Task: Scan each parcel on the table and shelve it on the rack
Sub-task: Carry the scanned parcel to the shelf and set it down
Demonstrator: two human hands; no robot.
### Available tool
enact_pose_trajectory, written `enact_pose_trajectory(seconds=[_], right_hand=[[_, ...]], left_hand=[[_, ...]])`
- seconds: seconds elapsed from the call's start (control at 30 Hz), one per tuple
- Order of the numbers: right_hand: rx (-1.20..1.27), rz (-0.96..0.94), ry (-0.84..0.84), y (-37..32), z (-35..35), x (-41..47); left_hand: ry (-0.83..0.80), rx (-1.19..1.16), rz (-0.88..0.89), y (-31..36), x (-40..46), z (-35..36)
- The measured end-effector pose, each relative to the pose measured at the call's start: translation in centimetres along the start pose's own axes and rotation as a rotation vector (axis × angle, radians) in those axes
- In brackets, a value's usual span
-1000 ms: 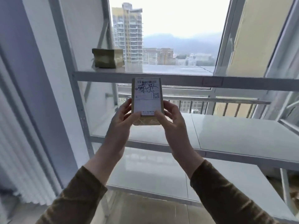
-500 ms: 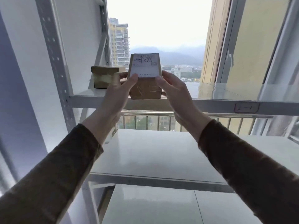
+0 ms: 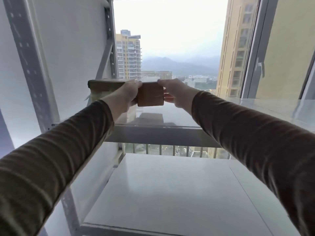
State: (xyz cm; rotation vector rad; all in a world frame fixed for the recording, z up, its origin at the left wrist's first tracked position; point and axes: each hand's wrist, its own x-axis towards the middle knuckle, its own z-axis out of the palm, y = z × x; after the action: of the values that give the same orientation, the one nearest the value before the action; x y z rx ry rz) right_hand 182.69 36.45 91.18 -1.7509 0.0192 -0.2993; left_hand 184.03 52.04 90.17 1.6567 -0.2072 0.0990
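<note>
A small brown cardboard parcel (image 3: 150, 94) is held level over the upper shelf (image 3: 158, 133) of the grey metal rack, its label side turned up and seen edge-on. My left hand (image 3: 125, 96) grips its left side and my right hand (image 3: 172, 92) grips its right side. A gap and a dark reflection show under the parcel, so it looks just above the shelf surface. A second brown parcel (image 3: 104, 86) with tape sits on the same shelf, directly to the left and partly hidden by my left hand.
The rack's perforated upright (image 3: 29, 65) stands at the left, with a diagonal brace (image 3: 105, 57) behind the parcels. A lower white shelf (image 3: 170, 193) lies beneath. Behind the rack is a window with a railing (image 3: 170, 150) and buildings outside.
Both hands have pushed the parcel forward and laid it flat over the upper shelf, next to the other parcel. The label no longer faces me.
</note>
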Motion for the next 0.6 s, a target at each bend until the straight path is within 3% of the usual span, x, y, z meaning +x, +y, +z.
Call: enact_pose_trajectory(seconds=[0.13,0.6], right_hand=[[-0.041,0.056,-0.051,0.5,1.1,2.7],[-0.214,0.043,0.122,2.3,2.5,4.2]], left_hand=[[0.009,0.021,-0.063,-1.2,3.3,0.1],[0.014,0.102,-0.023,-3.2,8.5,-0.1]])
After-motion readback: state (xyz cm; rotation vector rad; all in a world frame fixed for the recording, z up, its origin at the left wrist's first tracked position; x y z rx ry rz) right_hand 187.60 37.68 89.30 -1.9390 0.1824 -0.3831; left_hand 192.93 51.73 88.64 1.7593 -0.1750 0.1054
